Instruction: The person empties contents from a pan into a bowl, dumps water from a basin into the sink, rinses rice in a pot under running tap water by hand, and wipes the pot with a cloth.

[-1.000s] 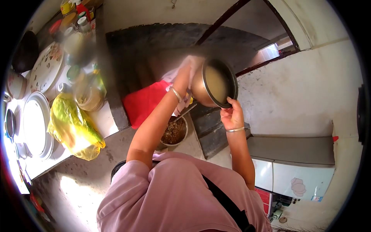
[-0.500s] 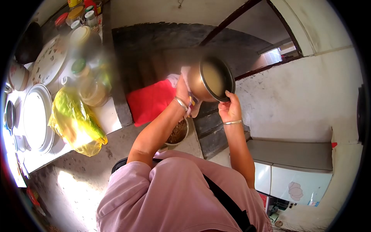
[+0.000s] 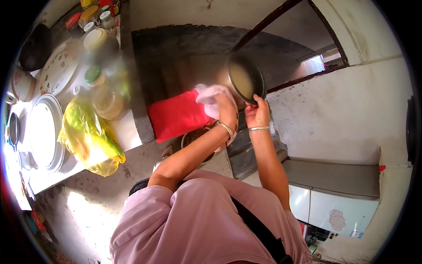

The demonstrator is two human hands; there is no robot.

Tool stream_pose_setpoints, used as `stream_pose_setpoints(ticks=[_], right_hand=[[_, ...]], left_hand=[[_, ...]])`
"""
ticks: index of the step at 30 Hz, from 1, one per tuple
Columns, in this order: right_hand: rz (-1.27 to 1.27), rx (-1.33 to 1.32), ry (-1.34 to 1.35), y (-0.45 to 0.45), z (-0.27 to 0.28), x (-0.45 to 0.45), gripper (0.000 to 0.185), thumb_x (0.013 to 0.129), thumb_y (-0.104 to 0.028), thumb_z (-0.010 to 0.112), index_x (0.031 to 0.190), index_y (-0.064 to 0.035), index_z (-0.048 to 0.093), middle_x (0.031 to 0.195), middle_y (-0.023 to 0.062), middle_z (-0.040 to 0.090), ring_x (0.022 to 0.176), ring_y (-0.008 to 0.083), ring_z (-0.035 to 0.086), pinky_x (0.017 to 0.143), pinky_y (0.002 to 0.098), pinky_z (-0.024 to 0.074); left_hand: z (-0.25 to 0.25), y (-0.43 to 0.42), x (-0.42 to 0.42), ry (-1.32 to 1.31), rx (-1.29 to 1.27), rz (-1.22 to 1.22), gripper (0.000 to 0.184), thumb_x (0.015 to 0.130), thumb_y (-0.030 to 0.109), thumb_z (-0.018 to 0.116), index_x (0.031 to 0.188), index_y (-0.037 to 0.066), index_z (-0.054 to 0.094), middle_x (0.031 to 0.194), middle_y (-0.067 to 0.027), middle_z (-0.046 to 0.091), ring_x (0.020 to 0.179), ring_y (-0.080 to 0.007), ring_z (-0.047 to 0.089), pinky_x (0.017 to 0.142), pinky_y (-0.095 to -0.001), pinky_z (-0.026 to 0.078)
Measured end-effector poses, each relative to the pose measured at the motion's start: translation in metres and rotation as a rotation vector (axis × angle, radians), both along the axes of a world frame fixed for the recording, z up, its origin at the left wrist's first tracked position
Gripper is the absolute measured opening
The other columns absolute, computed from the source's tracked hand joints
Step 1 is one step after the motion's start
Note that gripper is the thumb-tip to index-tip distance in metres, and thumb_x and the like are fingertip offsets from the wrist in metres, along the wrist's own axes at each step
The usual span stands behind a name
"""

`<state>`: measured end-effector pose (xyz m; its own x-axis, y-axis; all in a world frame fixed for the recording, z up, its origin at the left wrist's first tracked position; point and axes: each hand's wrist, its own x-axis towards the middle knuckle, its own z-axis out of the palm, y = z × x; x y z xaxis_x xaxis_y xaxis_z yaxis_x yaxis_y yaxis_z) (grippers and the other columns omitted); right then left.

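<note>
A round metal pot point(image 3: 241, 79) with a dark rim is tilted in front of me, pale liquid or residue inside it. My right hand point(image 3: 257, 113) grips its near rim, thumb over the edge. My left hand point(image 3: 226, 111) holds a pale pink cloth point(image 3: 212, 93) against the pot's outer side and underside. A red cloth or bag point(image 3: 178, 116) lies just left of that hand. Below my left forearm, partly hidden, stands a bowl point(image 3: 190, 140) with brown contents.
On the left, a white-tiled counter point(image 3: 130, 128) bears a yellow plastic bag point(image 3: 90, 143), a white tray point(image 3: 45, 132), a patterned tray point(image 3: 57, 70) and several jars. A cabinet point(image 3: 332, 207) stands at the lower right, beside a wall point(image 3: 325, 119).
My left hand with the cloth has moved down and right along the pot's outer side. The pot has shifted slightly left. The bowl is now more covered by my left arm.
</note>
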<state>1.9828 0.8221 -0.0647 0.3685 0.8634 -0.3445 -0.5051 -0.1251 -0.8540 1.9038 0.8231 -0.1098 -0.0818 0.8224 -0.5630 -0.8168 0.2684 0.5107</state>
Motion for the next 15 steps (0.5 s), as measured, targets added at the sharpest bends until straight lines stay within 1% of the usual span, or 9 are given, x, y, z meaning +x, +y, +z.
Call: stream_pose_setpoints(ticks=[2,4,5,8,9,12,13,15], right_hand=[[0.027,0.008,0.004,0.0,-0.001,0.003,0.007,0.077,-0.007,0.057,0.083,-0.0085,0.054,0.067,0.0047,0.059,0.055,0.0148,0.057,0.043,0.0225,0.0426],[0.037,0.006,0.0,-0.001,-0.001,0.004,0.007,0.078,-0.007,0.057,0.083,-0.0083,0.054,0.067,0.0047,0.059,0.055,0.0148,0.057,0.043,0.0226,0.0431],[0.033,0.003,-0.004,-0.003,0.0,0.003,0.007,0.078,-0.007,0.057,0.083,-0.0082,0.054,0.067,0.0047,0.059,0.054,0.0148,0.057,0.043,0.0227,0.0434],[0.036,-0.019,-0.027,-0.008,0.002,0.004,0.006,0.077,-0.008,0.057,0.083,-0.0079,0.054,0.066,0.0048,0.059,0.053,0.0151,0.057,0.043,0.0227,0.0439],[0.038,-0.029,-0.035,-0.01,0.001,0.006,0.006,0.077,-0.008,0.057,0.083,-0.0078,0.054,0.066,0.0048,0.059,0.053,0.0153,0.057,0.043,0.0228,0.0441],[0.06,-0.069,-0.018,-0.015,-0.005,0.012,0.006,0.078,-0.008,0.057,0.084,-0.0079,0.055,0.065,0.0046,0.059,0.052,0.016,0.058,0.042,0.0228,0.0441],[0.056,-0.082,-0.005,-0.016,-0.007,0.013,0.006,0.077,-0.007,0.058,0.082,-0.0082,0.055,0.064,0.0045,0.058,0.052,0.017,0.058,0.041,0.0227,0.0442],[0.041,-0.088,-0.003,-0.02,-0.012,0.016,0.006,0.077,-0.007,0.059,0.081,-0.0081,0.054,0.064,0.0046,0.058,0.052,0.0171,0.058,0.041,0.0229,0.044]], left_hand=[[0.004,-0.012,0.005,0.508,0.235,0.073,0.043,0.092,0.035,0.029,0.109,-0.004,0.038,0.109,-0.0203,0.042,0.1,-0.0329,0.04,0.087,-0.036,0.03],[0.009,-0.02,0.008,1.013,0.469,0.149,0.031,0.092,0.023,0.032,0.093,-0.007,0.04,0.093,-0.0282,0.041,0.088,-0.0413,0.039,0.08,-0.0456,0.03],[0.007,-0.019,0.006,1.12,0.519,0.223,0.026,0.091,0.018,0.034,0.087,-0.006,0.042,0.085,-0.028,0.04,0.08,-0.0429,0.038,0.072,-0.0475,0.031],[-0.022,-0.009,-0.001,1.292,0.668,0.18,0.026,0.091,0.019,0.035,0.081,-0.005,0.043,0.082,-0.0269,0.041,0.078,-0.0419,0.039,0.07,-0.0477,0.03],[-0.028,-0.008,-0.005,1.345,0.717,0.176,0.025,0.09,0.018,0.037,0.079,-0.003,0.044,0.078,-0.0248,0.042,0.076,-0.0406,0.039,0.069,-0.0471,0.03],[-0.036,0.002,-0.014,1.326,0.772,0.21,0.023,0.089,0.016,0.038,0.077,-0.002,0.044,0.076,-0.0232,0.042,0.075,-0.0396,0.039,0.068,-0.0465,0.03],[-0.036,0.005,-0.02,1.401,0.817,0.174,0.017,0.084,0.012,0.044,0.074,-0.001,0.043,0.075,-0.0219,0.043,0.074,-0.0392,0.04,0.066,-0.0461,0.032],[-0.034,0.014,-0.033,1.369,0.868,0.136,0.011,0.08,0.009,0.046,0.073,0.0,0.044,0.075,-0.0209,0.043,0.071,-0.0387,0.041,0.064,-0.0454,0.033]])
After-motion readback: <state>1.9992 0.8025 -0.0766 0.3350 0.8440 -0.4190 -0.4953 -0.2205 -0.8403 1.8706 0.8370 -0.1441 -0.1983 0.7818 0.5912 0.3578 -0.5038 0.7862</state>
